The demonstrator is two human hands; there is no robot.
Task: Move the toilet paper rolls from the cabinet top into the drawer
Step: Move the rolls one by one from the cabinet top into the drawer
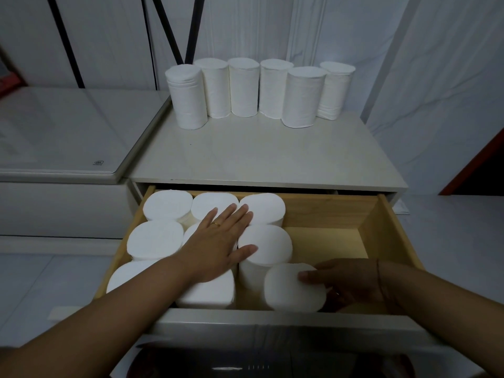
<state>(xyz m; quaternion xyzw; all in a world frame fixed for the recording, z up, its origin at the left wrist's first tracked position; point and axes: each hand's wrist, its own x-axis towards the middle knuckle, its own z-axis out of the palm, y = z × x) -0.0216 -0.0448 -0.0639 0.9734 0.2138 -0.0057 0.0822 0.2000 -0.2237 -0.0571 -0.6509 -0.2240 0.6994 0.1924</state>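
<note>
- Firstly, the left hand [218, 238]: its fingers [241, 214] are straight and together, palm down, pressing flat on the tops of the packed rolls [163, 205] in the drawer. It holds nothing. A ring [216, 224] shows on one finger.
- Next, the right hand [351, 285]: the thumb lies on the top face of the front roll [291, 289] and the other fingers curl round its far side, gripping it. This roll stands upright at the drawer's front, just beside the packed rolls; whether it touches them cannot be told.
- Packed rolls: upright, in three rows filling the left and middle of the drawer [392, 233]. The drawer's wooden floor shows at the right.
- Obstruction: the left hand and forearm cover most of the middle roll and part of the front row. The right hand's lower fingers are hidden behind the front roll.
- Cabinet top [259, 156]: six rolls [244, 88] stand upright in a line along its back edge, well apart from both hands.
- Surroundings: a white unit [68, 132] with a glossy lid adjoins the cabinet on the left. Black struts [174, 31] cross the pale wall behind. A thin cord [379, 276] circles the right wrist.
- Hard to make out: a dark object [245, 364] below the white drawer front [272, 321], cut off by the lower edge.
</note>
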